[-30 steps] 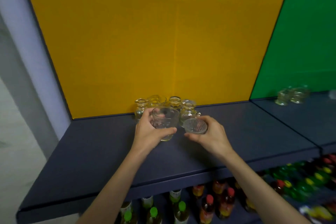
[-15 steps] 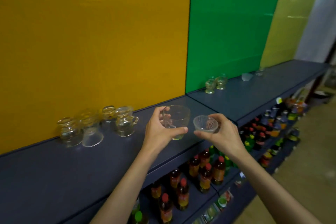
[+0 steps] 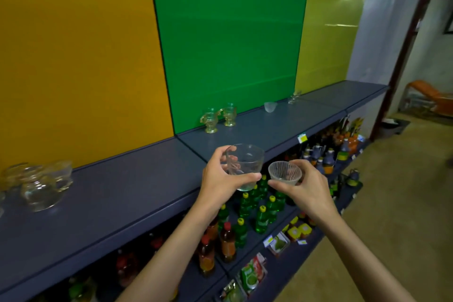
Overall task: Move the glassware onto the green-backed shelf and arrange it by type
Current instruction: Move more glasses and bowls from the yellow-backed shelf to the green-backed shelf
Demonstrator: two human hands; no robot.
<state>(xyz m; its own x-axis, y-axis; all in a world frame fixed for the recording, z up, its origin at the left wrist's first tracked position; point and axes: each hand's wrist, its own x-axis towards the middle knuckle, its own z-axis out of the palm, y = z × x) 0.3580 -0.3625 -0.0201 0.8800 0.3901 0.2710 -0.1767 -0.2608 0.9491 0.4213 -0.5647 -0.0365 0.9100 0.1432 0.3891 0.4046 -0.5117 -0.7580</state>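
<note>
Mid-carry toward the green-backed shelf [image 3: 264, 127], at 12 o'clock from the hands. Left hand [image 3: 221, 179] wrapped round a clear glass cup [image 3: 245, 167], thumb across the front wall, fingers [image 3: 220, 154] curled behind the rim; cup upright, lifted clear of the shelf edge. Right hand [image 3: 306, 189] cradling a small ribbed glass bowl [image 3: 284, 173], thumb and fingers pinching low round its wall, mouth tipped slightly toward the camera. Cup and bowl just beside each other, apparently not touching. Best kept apart on the way in, since glass against glass chips easily. On the green-backed shelf already: two yellowish handled glass mugs [image 3: 220, 116] at 11 o'clock, a small frosted-looking bowl [image 3: 270, 106] at 1 o'clock, a stemmed piece [image 3: 294, 97] farther along near the panel seam, too small to name. Sensible placing, judged from that layout: ribbed bowl down next to the small bowl, cup in a spot of its own between the groups, each lowered base-first and flat before loosening the grip. More glassware [image 3: 39, 184] waiting on the yellow-backed shelf at 9 o'clock. Bottles [image 3: 259, 213] on the lower shelf directly beneath the hands, so a firm hold matters until each base rests.
</note>
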